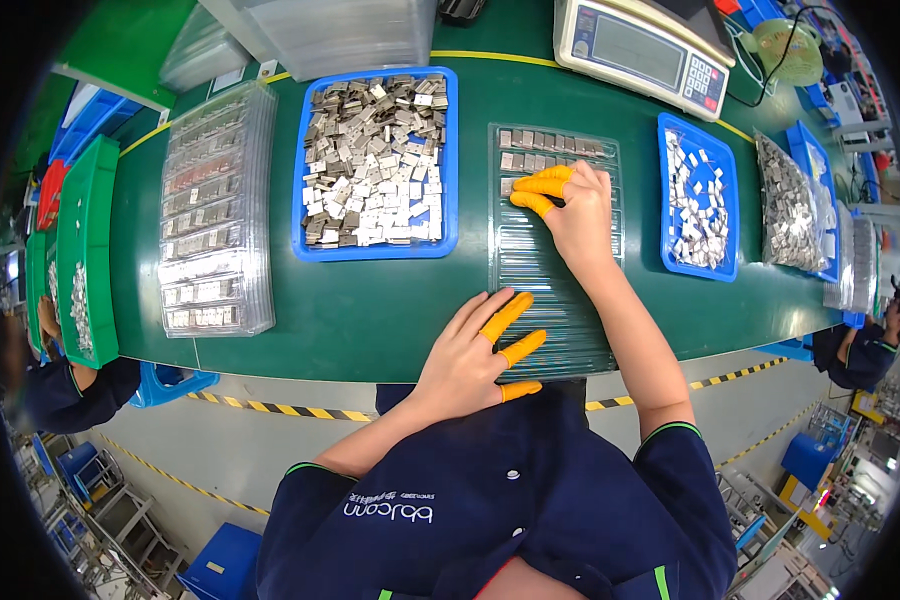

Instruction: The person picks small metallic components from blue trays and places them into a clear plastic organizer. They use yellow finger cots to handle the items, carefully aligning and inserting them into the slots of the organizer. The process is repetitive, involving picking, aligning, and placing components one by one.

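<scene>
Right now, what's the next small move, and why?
I'd probably have the right hand seat the small part at the left end of the clear tray's third row: its fingertips are there, the two rows above hold parts, and the left hand rests at the tray's lower left edge.

1. This is a factory workshop, fitted out for bench work with small components.
2. A long, green-topped counter (400,320) carries a shallow blue plastic tray (375,253) heaped with small silvery metal parts (370,160), beside stacked clear plastic trays (267,210).
3. A boxy off-white digital weighing scale (640,55) stands near the far edge.
4. Black-and-yellow striped tape (270,406) marks the grey floor (220,440).
5. Several people wear matching dark navy shirts (530,480) with green trim.
</scene>
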Demonstrator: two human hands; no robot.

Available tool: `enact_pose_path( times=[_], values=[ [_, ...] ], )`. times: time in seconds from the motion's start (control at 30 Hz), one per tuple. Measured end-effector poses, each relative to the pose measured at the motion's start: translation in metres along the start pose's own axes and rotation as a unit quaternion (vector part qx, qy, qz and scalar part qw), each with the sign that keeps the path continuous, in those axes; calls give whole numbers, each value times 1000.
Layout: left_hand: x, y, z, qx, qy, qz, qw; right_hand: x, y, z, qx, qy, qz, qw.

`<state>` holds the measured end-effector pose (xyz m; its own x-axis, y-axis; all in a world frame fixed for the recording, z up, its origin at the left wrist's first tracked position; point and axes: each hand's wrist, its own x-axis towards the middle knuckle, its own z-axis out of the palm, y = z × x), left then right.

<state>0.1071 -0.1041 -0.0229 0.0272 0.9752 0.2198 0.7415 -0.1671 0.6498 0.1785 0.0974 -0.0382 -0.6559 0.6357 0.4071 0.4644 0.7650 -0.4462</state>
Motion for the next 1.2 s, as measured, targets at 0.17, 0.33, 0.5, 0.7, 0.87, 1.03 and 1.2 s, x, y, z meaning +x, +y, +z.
enact_pose_path(
  times=[0.17,0.33,0.5,0.7,0.87,1.03,1.2],
  values=[
    [-1,-2,1,10,-27,29,999,1,-1,-7,24,11,-25,999],
    [0,-3,2,12,-48,39,998,-7,18,-51,27,75,75,994],
    [4,-1,2,20,-61,41,997,-53,72,-122,-154,102,323,928],
    [7,3,2,-24,-39,7,999,-70,109,-138,-188,13,397,898],
    [6,2,-8,-59,13,-6,998,-47,124,-115,-118,49,323,938],
    [13,-43,-40,119,290,-151,938,-54,137,-109,-153,72,278,945],
    [38,-97,-85,242,248,-172,922,-43,108,-111,-153,45,356,921]
  ],
)
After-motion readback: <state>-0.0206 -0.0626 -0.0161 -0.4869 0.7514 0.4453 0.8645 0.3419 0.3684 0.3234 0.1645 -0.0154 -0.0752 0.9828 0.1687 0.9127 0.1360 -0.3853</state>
